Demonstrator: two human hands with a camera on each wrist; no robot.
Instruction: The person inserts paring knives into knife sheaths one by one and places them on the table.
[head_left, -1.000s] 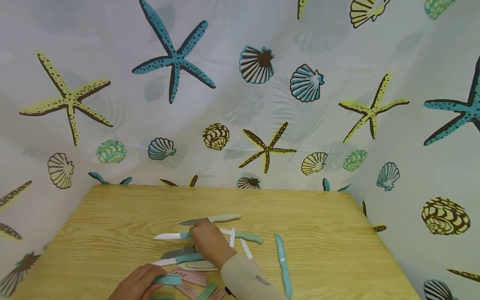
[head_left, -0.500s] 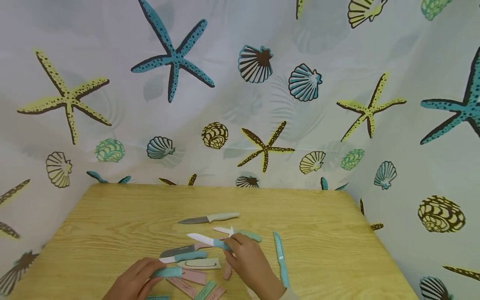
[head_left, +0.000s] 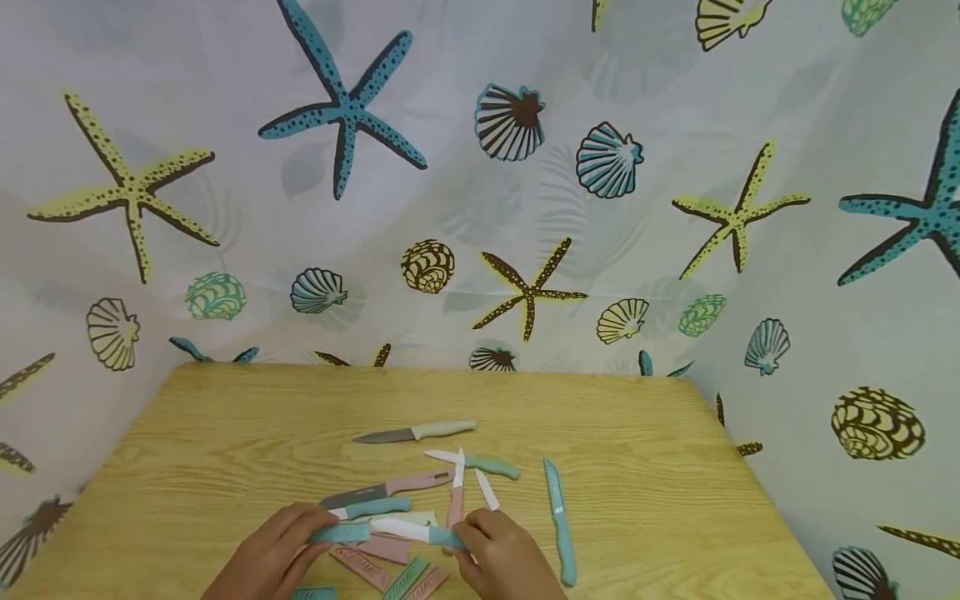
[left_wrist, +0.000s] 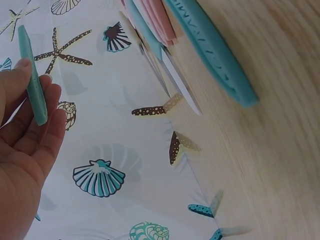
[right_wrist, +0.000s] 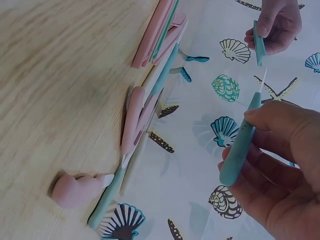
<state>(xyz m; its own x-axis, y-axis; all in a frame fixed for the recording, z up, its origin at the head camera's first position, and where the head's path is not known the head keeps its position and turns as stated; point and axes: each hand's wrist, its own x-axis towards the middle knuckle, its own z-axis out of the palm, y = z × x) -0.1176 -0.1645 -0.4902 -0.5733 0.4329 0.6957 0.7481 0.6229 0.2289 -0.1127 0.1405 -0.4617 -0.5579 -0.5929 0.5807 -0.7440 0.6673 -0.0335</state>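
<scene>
Between the thumb and fingers of my left hand (head_left: 270,550) is a teal blade sheath (head_left: 345,532), held level above the table. My right hand (head_left: 510,554) grips a paring knife by its teal handle (right_wrist: 239,150), its white blade (head_left: 401,527) pointing left. The blade's tip is right by the sheath's near end; whether it is inside cannot be made out. Under the hands lie a blue-handled knife (head_left: 378,506), a cream sheath (head_left: 420,518) partly covered by the held knife, and pink sheaths (head_left: 386,547).
Behind lie a cream-handled knife (head_left: 446,427), a pink-handled knife (head_left: 412,482) with a dark blade and a green-handled knife (head_left: 493,466). A teal knife (head_left: 564,537) lies to the right. Toward the front are a green sheath (head_left: 407,577) and another teal sheath (head_left: 315,593). A patterned curtain (head_left: 645,250) surrounds the table.
My right hand has lifted the teal-handled knife from among the others, drawn it back to the right, then lowered its blade in line with the sheath. The left hand stays nearly in place.
</scene>
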